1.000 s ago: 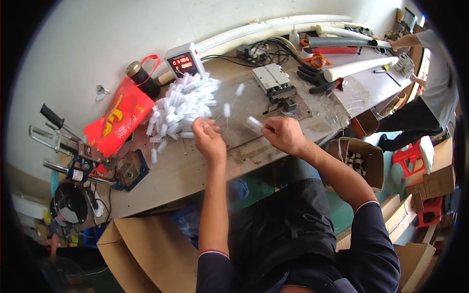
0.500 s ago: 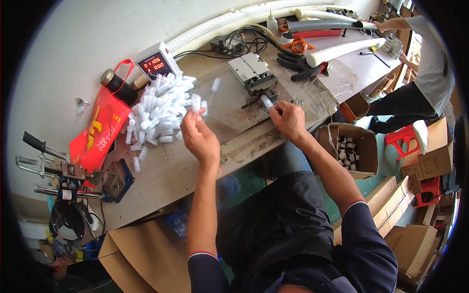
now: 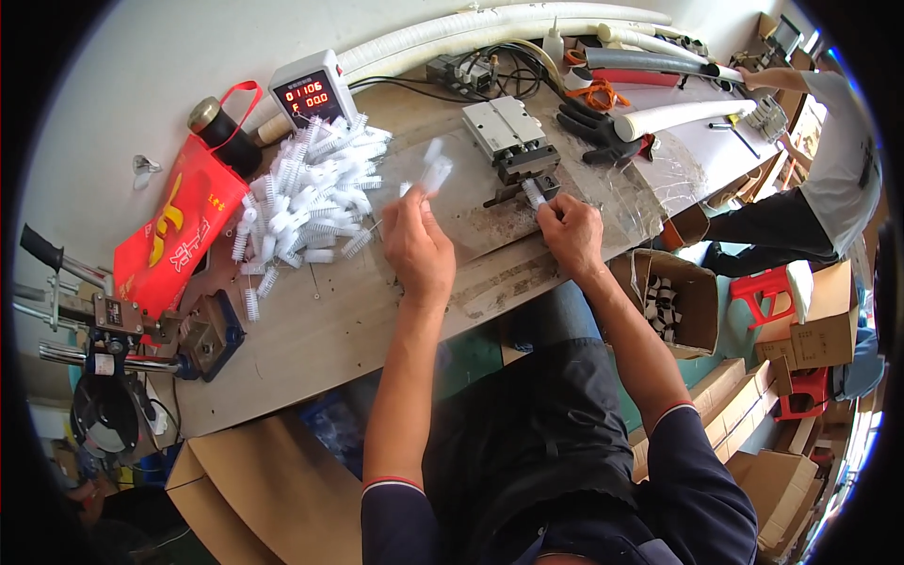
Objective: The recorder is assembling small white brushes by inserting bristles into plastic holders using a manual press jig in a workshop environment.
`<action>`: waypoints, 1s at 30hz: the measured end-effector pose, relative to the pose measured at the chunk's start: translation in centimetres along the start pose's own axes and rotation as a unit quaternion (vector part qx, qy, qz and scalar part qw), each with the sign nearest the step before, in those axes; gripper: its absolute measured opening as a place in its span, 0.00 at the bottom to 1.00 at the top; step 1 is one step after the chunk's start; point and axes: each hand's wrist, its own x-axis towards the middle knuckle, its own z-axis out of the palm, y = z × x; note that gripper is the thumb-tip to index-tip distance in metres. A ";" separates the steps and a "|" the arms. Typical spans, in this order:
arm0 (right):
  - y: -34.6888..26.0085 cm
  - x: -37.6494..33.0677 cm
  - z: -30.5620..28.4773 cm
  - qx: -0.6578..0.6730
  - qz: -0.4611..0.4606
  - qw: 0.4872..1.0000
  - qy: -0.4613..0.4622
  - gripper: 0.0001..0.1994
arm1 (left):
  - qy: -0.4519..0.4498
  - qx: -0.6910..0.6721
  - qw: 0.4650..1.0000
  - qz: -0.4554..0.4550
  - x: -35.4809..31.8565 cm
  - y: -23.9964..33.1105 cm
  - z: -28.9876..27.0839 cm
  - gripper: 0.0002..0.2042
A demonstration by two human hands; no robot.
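Observation:
My left hand [image 3: 419, 247] is raised over the bench, fingers pinched together on a small white brush [image 3: 436, 173] blurred by motion. To its left lies a large heap of the same white bristle brushes [image 3: 311, 193]. My right hand [image 3: 573, 231] is closed at the front of a metal clamping fixture [image 3: 509, 135]. Its fingers grip the near end of another white brush [image 3: 534, 194], whose far end meets the fixture's dark jaws. Whether the jaws are tight on that brush cannot be seen.
A counter box [image 3: 314, 91] with a red display stands behind the heap, near a red bag [image 3: 174, 226]. A hand press [image 3: 122, 320] occupies the left end. Black gloves [image 3: 598, 134] and white tubes lie beyond the fixture. At right stand an open carton [image 3: 692, 325] and another person [image 3: 829, 160].
The view has shifted slightly. My left hand has moved a little to the right with the brush, toward the fixture. My right hand stays at the jaws, its grip about the same.

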 end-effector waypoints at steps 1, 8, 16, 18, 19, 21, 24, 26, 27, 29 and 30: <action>-0.1 0.1 0.0 -0.007 0.007 1.000 0.002 0.11 | 0.000 0.000 1.000 0.003 0.0 0.0 0.1 0.11; -0.5 0.4 0.0 -0.001 0.036 0.999 -0.014 0.12 | 0.018 -0.022 1.000 0.001 0.0 -0.3 0.2 0.12; -0.9 0.3 0.0 0.002 0.050 0.999 -0.004 0.12 | -0.005 -0.001 1.000 -0.010 -0.3 -0.5 0.1 0.11; -0.9 0.4 0.0 0.007 0.054 0.998 -0.007 0.13 | -0.007 -0.001 1.000 -0.009 -0.3 -0.6 0.0 0.10; -0.9 0.4 0.0 0.013 0.056 0.998 -0.012 0.13 | -0.008 0.005 1.000 -0.014 -0.3 -0.6 0.0 0.10; -0.6 0.6 0.1 0.013 0.051 0.999 -0.008 0.12 | -0.011 0.007 1.000 -0.016 -0.3 -0.6 0.2 0.10; -0.7 0.8 0.0 0.012 0.052 0.999 -0.010 0.12 | -0.004 0.016 1.000 -0.008 -0.4 -0.7 0.3 0.10; -0.8 0.9 0.0 0.011 0.063 0.998 -0.013 0.12 | -0.011 -0.003 1.000 -0.017 -0.4 -0.6 0.3 0.09; -0.7 0.9 0.0 0.013 0.061 0.998 -0.005 0.12 | -0.028 -0.023 0.999 -0.033 -0.5 -0.3 0.4 0.09; -0.4 0.8 0.0 0.020 0.063 0.998 0.010 0.12 | -0.069 -0.036 0.995 -0.070 -0.8 0.3 0.1 0.10; -0.3 0.5 0.1 0.029 0.062 0.998 0.013 0.12 | -0.105 -0.047 0.987 -0.111 -0.8 0.6 0.1 0.12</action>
